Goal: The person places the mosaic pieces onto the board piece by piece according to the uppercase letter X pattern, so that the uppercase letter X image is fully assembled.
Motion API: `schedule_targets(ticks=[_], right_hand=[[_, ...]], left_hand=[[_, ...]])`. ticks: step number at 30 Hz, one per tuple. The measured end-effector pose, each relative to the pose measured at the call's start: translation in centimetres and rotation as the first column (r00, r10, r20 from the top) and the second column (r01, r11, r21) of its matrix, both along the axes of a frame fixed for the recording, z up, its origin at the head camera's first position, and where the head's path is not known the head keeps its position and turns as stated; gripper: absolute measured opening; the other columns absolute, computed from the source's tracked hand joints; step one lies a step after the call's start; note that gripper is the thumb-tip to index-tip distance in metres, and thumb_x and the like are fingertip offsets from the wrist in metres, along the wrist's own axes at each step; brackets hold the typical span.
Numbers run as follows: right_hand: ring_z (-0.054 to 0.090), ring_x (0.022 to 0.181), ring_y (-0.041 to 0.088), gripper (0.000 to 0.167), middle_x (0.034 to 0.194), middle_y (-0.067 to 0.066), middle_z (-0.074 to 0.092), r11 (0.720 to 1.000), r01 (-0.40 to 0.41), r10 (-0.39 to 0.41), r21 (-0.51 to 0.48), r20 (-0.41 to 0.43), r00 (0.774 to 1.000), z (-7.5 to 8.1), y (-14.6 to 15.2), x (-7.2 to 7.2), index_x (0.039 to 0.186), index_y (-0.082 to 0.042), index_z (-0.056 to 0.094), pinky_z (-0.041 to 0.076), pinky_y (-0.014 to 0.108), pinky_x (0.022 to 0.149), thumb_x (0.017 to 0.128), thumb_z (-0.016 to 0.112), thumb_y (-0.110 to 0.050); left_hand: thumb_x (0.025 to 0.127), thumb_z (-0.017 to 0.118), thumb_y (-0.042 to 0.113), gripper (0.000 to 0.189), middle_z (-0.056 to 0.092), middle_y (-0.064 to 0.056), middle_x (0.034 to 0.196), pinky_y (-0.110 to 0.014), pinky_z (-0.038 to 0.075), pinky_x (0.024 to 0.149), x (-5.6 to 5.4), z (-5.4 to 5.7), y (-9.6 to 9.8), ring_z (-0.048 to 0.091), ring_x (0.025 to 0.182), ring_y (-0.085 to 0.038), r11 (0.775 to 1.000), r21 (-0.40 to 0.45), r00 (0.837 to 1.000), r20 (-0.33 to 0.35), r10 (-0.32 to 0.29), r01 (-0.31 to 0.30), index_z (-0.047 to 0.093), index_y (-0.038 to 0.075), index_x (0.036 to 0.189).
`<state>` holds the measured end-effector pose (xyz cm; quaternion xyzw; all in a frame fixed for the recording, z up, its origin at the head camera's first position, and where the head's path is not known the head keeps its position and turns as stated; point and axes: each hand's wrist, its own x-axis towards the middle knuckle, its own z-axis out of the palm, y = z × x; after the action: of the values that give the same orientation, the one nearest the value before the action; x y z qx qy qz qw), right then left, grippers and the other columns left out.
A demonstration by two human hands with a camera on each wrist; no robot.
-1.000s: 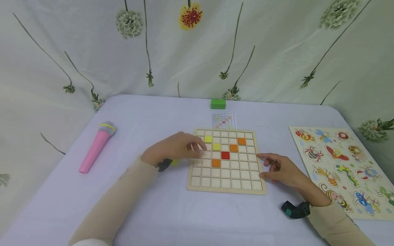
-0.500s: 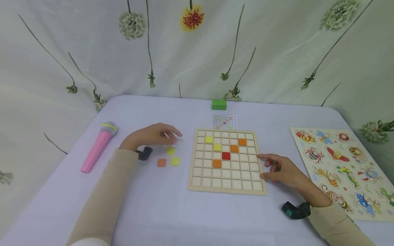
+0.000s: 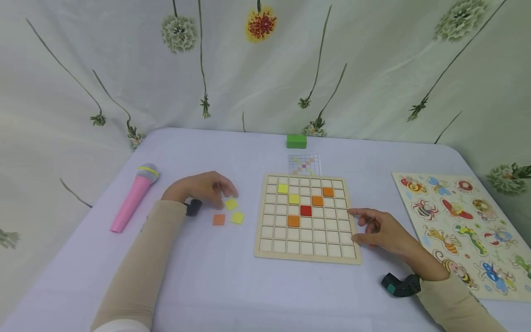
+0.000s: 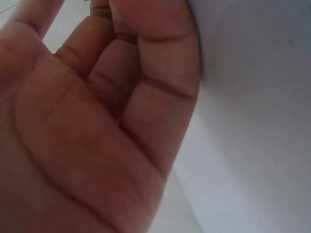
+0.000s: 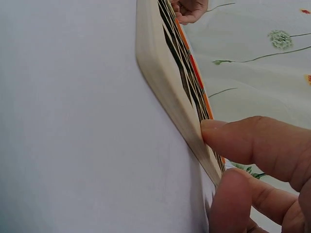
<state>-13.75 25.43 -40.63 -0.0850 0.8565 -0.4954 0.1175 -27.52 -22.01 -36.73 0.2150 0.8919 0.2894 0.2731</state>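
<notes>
Hanging close to 3 loose tiles (image 3: 237, 218): left hand (image 3: 201, 188), released, fingers loosely bent. Loose tiles, 2 yellow, 1 orange, lie on table (image 3: 232, 281) left of grid board (image 3: 306, 235). Right hand (image 3: 383, 231) clasping nothing, index fingertip and thumb touching board's right edge. Board holds 6 placed tiles (image 3: 305, 210): 3 orange, 2 yellow, 1 red.

From where I stand, no lettering, number or brand can be read; the small card (image 3: 304, 165) at the far edge of the wooden grid board (image 3: 306, 235) shows just a printed grid with coloured squares.
</notes>
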Motion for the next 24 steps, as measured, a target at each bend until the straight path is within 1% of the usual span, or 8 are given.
schedule_targets(ticks=[5,11,15,24], right_hand=[[0.048,0.074,0.014,0.069,0.107,0.009,0.052,1.000,-0.008,0.008,-0.009,-0.011,1.000,0.00,0.02,-0.03,0.147,0.013,0.055,0.050,0.027,0.057,0.086,0.084,0.003],[0.048,0.074,0.014,0.069,0.106,0.010,0.051,0.999,-0.012,0.012,-0.032,-0.011,1.000,0.12,-0.07,0.03,0.146,0.014,0.055,0.050,0.027,0.056,0.085,0.084,0.003],[0.048,0.074,0.014,0.069,0.106,0.010,0.051,0.999,-0.013,0.013,-0.035,-0.010,1.000,0.08,0.00,0.03,0.146,0.014,0.055,0.050,0.027,0.056,0.085,0.084,0.004],[0.048,0.074,0.014,0.069,0.106,0.010,0.052,1.000,-0.006,0.006,-0.016,-0.013,1.000,0.09,-0.02,0.06,0.147,0.014,0.054,0.050,0.027,0.056,0.085,0.084,0.004]], left_hand=[[0.083,0.084,0.000,0.032,0.066,-0.002,0.101,-0.034,0.044,0.078,0.12,-0.24,0.06,0.052,0.087,-0.020,1.000,-0.011,0.999,-0.028,0.022,-0.022,0.082,0.010,0.113],[0.085,0.087,0.008,0.029,0.066,-0.002,0.097,-0.035,0.045,0.081,-0.03,-0.50,-0.18,0.055,0.091,-0.021,0.998,-0.026,0.996,-0.072,0.061,-0.063,0.080,0.010,0.113],[0.086,0.088,0.011,0.029,0.067,-0.002,0.098,-0.036,0.045,0.085,-0.10,-0.69,-0.29,0.056,0.095,-0.022,0.997,-0.030,0.992,-0.101,0.072,-0.076,0.080,0.009,0.114],[0.084,0.090,0.015,0.027,0.069,-0.004,0.104,-0.039,0.046,0.089,0.16,-0.77,-0.12,0.056,0.101,-0.026,0.993,-0.028,0.986,-0.125,0.107,-0.111,0.081,0.013,0.110]])
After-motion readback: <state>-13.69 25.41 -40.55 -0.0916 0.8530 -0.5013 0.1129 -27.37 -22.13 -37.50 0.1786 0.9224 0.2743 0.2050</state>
